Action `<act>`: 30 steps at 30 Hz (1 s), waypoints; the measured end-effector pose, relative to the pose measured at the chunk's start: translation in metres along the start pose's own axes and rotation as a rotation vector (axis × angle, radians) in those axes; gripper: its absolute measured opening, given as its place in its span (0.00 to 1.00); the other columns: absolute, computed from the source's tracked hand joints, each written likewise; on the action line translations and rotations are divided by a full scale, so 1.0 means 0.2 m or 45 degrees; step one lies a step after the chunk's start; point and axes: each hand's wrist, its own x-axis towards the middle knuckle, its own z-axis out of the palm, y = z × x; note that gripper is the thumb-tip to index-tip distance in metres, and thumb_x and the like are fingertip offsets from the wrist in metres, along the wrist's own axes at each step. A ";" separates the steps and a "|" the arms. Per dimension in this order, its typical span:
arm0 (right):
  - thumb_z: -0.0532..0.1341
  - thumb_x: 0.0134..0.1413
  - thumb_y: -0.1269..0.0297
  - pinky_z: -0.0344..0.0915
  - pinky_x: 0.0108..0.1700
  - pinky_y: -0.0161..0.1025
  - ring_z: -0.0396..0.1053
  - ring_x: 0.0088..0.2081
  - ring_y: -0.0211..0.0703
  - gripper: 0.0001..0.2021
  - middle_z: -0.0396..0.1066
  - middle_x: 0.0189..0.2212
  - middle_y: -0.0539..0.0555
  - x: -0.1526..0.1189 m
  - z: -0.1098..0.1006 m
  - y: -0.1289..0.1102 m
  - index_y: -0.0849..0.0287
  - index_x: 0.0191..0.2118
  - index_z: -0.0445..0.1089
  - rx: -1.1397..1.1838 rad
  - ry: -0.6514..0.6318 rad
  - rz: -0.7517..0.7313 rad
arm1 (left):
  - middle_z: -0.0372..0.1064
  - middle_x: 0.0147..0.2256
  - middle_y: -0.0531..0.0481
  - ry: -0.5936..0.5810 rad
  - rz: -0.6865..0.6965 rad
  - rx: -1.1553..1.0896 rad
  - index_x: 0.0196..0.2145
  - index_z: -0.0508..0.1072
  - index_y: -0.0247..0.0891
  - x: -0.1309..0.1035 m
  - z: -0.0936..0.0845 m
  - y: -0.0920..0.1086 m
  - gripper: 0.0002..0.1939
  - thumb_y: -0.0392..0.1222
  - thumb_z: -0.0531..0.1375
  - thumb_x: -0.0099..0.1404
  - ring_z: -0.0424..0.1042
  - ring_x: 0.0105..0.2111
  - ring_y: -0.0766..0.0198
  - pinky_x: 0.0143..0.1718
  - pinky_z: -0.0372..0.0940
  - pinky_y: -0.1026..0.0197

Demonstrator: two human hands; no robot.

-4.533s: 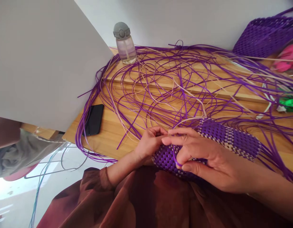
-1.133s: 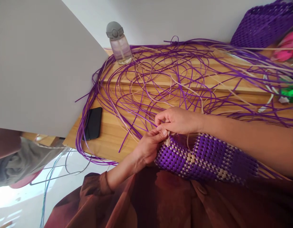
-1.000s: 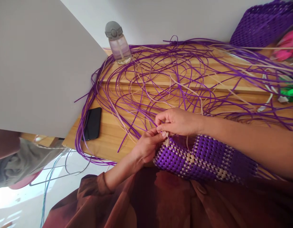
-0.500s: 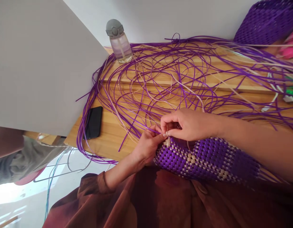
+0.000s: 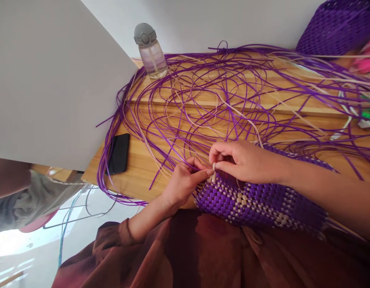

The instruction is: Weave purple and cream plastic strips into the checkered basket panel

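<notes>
A woven purple basket piece [image 5: 263, 204] with cream flower-like marks rests at the table's front edge, against my lap. At its upper left corner my left hand [image 5: 185, 180] is closed, thumb and finger pinching the woven edge where strands leave it. Just to the right, my right hand [image 5: 241, 160] pinches a short cream strip [image 5: 214, 167] that stands up in a small loop from the edge. The fingertips of both hands almost meet there. Long purple strands [image 5: 179, 120] run from the work across the table.
Loose purple and cream strands cover much of the wooden table [image 5: 139, 182]. A bottle with a grey lid [image 5: 153, 56] stands at the back, a black phone [image 5: 119, 154] lies at left. A purple woven basket [image 5: 337, 30] and a white cable [image 5: 342, 126] are at right. A person's leg shows at left.
My right hand has shifted slightly right and down, drawing its fingertips a little away from my left. The cream loop now shows between them, and more of the weave's far edge is visible.
</notes>
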 end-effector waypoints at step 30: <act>0.63 0.54 0.73 0.65 0.39 0.40 0.68 0.33 0.39 0.05 0.71 0.29 0.50 -0.20 0.29 0.00 0.57 0.32 0.67 -0.233 0.734 -0.384 | 0.73 0.26 0.52 0.095 0.064 0.204 0.28 0.73 0.34 -0.03 -0.01 0.02 0.14 0.46 0.71 0.55 0.69 0.26 0.69 0.30 0.62 0.66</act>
